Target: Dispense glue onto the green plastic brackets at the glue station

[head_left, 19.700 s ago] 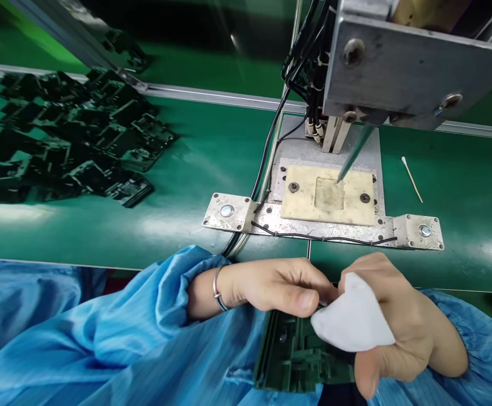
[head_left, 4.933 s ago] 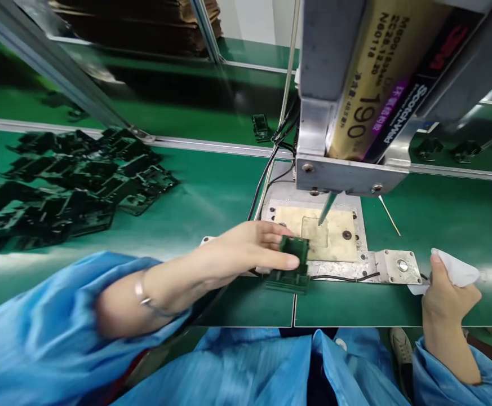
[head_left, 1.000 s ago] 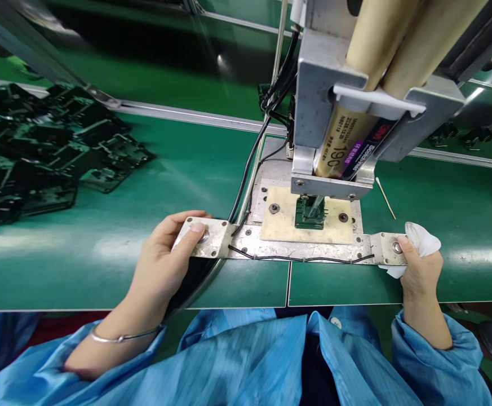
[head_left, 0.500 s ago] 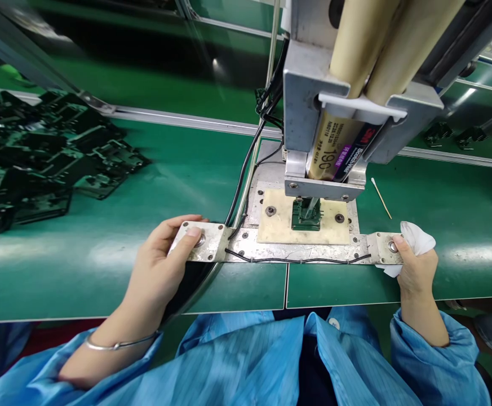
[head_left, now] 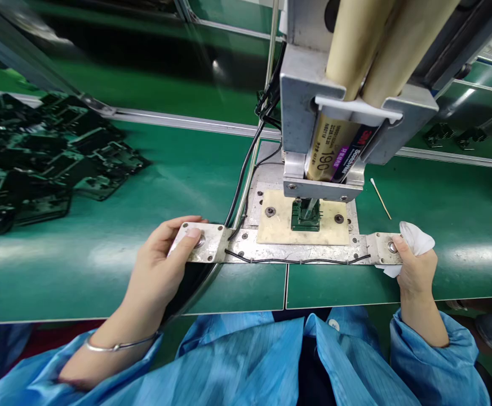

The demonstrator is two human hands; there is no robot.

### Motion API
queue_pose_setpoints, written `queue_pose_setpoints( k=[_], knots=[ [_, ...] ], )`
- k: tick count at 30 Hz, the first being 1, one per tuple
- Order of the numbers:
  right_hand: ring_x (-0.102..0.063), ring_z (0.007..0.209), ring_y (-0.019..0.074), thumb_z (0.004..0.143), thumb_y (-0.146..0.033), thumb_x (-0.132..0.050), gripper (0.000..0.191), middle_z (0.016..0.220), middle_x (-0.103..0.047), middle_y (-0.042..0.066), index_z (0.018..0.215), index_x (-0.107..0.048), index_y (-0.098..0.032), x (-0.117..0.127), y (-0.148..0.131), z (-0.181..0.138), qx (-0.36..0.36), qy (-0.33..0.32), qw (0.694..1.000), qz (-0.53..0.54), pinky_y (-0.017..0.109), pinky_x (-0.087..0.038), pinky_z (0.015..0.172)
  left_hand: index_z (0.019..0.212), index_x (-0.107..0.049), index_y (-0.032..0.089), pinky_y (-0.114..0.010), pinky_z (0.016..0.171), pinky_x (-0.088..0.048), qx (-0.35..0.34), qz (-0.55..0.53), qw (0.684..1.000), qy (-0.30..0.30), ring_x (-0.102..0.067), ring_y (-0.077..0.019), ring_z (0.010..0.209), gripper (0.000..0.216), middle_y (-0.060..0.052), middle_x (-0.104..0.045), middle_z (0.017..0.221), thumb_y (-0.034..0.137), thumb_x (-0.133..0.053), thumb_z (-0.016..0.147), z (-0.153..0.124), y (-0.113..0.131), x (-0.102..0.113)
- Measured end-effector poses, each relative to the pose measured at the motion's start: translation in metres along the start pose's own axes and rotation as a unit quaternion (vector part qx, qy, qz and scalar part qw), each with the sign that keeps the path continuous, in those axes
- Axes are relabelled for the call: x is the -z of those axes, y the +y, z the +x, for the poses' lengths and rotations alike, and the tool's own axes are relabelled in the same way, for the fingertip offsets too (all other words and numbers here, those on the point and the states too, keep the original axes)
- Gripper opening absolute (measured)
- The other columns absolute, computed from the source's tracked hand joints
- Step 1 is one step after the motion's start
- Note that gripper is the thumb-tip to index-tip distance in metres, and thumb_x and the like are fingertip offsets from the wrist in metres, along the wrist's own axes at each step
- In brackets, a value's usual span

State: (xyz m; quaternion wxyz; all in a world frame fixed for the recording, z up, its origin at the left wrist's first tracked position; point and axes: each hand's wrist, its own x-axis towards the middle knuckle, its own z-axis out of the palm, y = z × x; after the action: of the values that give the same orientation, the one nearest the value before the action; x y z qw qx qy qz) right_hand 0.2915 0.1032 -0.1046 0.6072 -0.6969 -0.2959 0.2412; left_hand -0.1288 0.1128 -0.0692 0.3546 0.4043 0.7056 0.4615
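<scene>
My left hand (head_left: 161, 248) grips the left button plate (head_left: 212, 226) of a metal fixture, its thumb on the round push button (head_left: 201, 241). At the other end, the thumb of my right hand (head_left: 417, 270) is on the right push button (head_left: 393, 247). A crumpled white wipe (head_left: 417, 238) is held in that hand's fingers. Between the hands, a small green circuit board (head_left: 305, 217) sits in a cream holder block (head_left: 277, 228). The clear nozzle (head_left: 312, 207) of a two-part glue cartridge (head_left: 334, 148) reaches down to the board.
A heap of dark circuit boards (head_left: 60, 152) lies at the left on the green bench. A cotton swab (head_left: 381, 198) rests right of the fixture. Black cables (head_left: 246, 163) run down beside the fixture's left side. Some boards (head_left: 438, 134) stand behind the rail at the right.
The dispenser head and cartridge appear slightly lower and further left in view. Both hands stay on the buttons.
</scene>
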Motion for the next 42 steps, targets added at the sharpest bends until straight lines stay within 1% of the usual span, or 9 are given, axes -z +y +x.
queue_pose_setpoints(
  k=[10,18,23,27,30,33,37,40,42],
  knots=[
    [-0.069,0.084,0.025,0.052,-0.049,-0.092,0.063,0.092,-0.072,0.008,0.101,-0.073,-0.015,-0.001,-0.006,-0.002,0.004,0.005,1.0,-0.01,0.04,-0.06,0.076,0.111,-0.066,0.021,-0.027,0.085,-0.048,0.02,-0.004,1.0,-0.016,-0.062,-0.0198,0.097,0.032,-0.004,-0.071,0.114,0.041,-0.07,0.086,-0.004,0.007,-0.002],
    [-0.069,0.083,0.0242,0.054,-0.049,-0.092,0.067,0.092,-0.072,0.007,0.109,-0.071,-0.015,-0.001,-0.007,-0.002,0.013,0.0,1.0,-0.006,0.042,-0.06,0.078,0.118,-0.063,0.019,-0.031,0.089,-0.051,0.053,0.047,0.996,-0.061,-0.064,-0.0241,0.104,0.043,-0.007,-0.07,0.116,0.047,-0.068,0.087,-0.007,0.024,0.007],
    [-0.069,0.081,0.0225,0.057,-0.048,-0.092,0.064,0.092,-0.071,0.006,0.108,-0.071,-0.015,0.002,-0.001,-0.002,0.015,-0.013,1.0,0.002,0.042,-0.06,0.08,0.115,-0.065,0.017,-0.042,0.12,-0.035,-0.109,0.096,0.989,-0.036,-0.054,-0.0293,0.133,0.043,-0.011,-0.067,0.129,0.034,-0.077,0.077,-0.002,0.059,0.003],
    [-0.069,0.083,0.0223,0.058,-0.048,-0.091,0.06,0.093,-0.071,0.005,0.105,-0.072,-0.016,0.002,-0.002,-0.003,0.016,-0.016,1.0,-0.004,0.043,-0.059,0.084,0.126,-0.058,0.018,-0.044,0.122,-0.035,-0.214,0.105,0.953,-0.186,-0.056,-0.0287,0.132,0.067,-0.011,-0.064,0.133,0.036,-0.085,0.067,0.012,0.083,-0.031],
    [-0.069,0.086,0.0238,0.059,-0.049,-0.091,0.06,0.094,-0.071,0.005,0.106,-0.072,-0.017,0.002,-0.004,-0.004,0.014,-0.017,1.0,-0.016,0.045,-0.058,0.087,0.14,-0.045,0.02,-0.052,0.121,-0.034,-0.214,0.108,0.916,-0.322,-0.049,-0.0331,0.138,0.096,-0.015,-0.053,0.147,0.043,-0.09,0.059,0.024,0.088,-0.066],
    [-0.069,0.09,0.0251,0.06,-0.05,-0.09,0.061,0.1,-0.072,0.007,0.108,-0.072,-0.017,0.003,-0.004,-0.005,0.015,-0.015,0.999,-0.025,0.046,-0.057,0.088,0.129,-0.052,0.017,-0.054,0.118,-0.038,-0.173,0.081,0.899,-0.393,-0.053,-0.0354,0.133,0.083,-0.017,-0.059,0.138,0.045,-0.089,0.06,0.028,0.09,-0.092],
    [-0.069,0.085,0.024,0.062,-0.047,-0.09,0.063,0.098,-0.072,0.008,0.113,-0.071,-0.016,0.003,0.001,-0.006,0.006,-0.026,0.999,-0.018,0.041,-0.059,0.08,0.11,-0.062,0.015,-0.046,0.108,-0.048,-0.111,-0.017,0.89,-0.442,-0.065,-0.0273,0.113,0.055,-0.012,-0.07,0.116,0.039,-0.086,0.067,0.026,0.103,-0.1],
    [-0.068,0.083,0.0228,0.062,-0.046,-0.089,0.064,0.1,-0.072,0.008,0.116,-0.07,-0.016,0.004,0.001,-0.01,-0.003,-0.028,0.999,-0.015,0.038,-0.058,0.076,0.101,-0.068,0.017,-0.031,0.078,-0.057,-0.03,-0.002,0.88,-0.473,-0.067,-0.0181,0.082,0.042,-0.005,-0.071,0.093,0.042,-0.084,0.071,0.023,0.119,-0.092],
    [-0.068,0.082,0.0233,0.063,-0.049,-0.088,0.064,0.1,-0.072,0.009,0.114,-0.07,-0.015,0.004,-0.004,-0.009,-0.012,-0.017,1.0,-0.014,0.038,-0.058,0.074,0.092,-0.071,0.017,-0.022,0.049,-0.044,0.041,0.05,0.872,-0.485,-0.052,-0.0104,0.054,0.041,0.001,-0.062,0.069,0.05,-0.083,0.07,0.021,0.127,-0.086]
  ],
)
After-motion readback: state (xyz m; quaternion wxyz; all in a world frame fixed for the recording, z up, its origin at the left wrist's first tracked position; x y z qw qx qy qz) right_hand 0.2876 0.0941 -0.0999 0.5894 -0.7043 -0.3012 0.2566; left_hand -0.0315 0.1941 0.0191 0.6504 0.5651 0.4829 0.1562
